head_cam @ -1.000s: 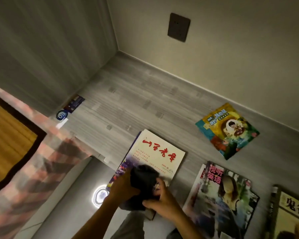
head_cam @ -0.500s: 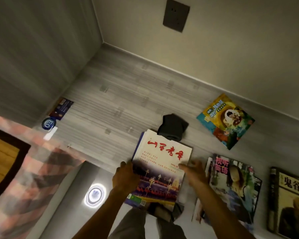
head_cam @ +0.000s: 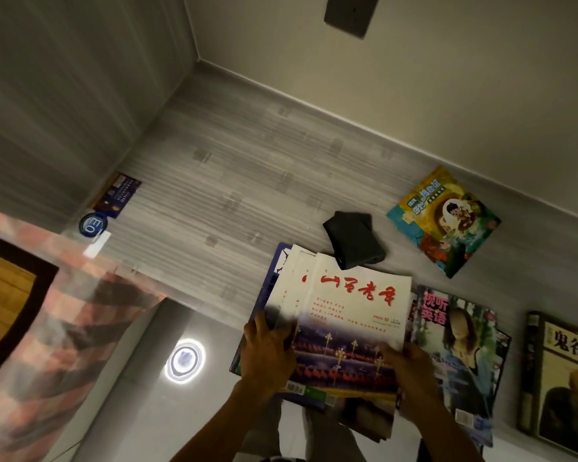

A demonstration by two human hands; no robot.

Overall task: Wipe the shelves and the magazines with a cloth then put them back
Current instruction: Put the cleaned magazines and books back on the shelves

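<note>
**Both hands on the stack, cloth set aside**

The left hand [head_cam: 267, 353] grips the near-left edge of the stack of magazines [head_cam: 341, 325], fingers curled over the covers, while the right hand [head_cam: 411, 371] pinches the near-right corner of the top white-and-red issue. Holding from both sides likely serves to square the fanned issues or lift them together; the stack overhangs the near edge of the shelf [head_cam: 234, 181], which gives the fingers room underneath.

The dark cloth [head_cam: 352, 240] lies folded on the shelf just beyond the stack's far edge, touching or nearly touching it, held by neither hand. It was probably put there to free both hands while staying within reach.

Counted: one cloth. At least four issues show in the fanned stack, though the exact number is hard to tell. To its right lies a second pile topped by a portrait cover [head_cam: 457, 348], then one dark book [head_cam: 561, 381] at the right edge, and one cartoon booklet [head_cam: 444, 221] farther back. One small card [head_cam: 116, 196] and one round badge [head_cam: 92, 225] sit at the far left.
</note>
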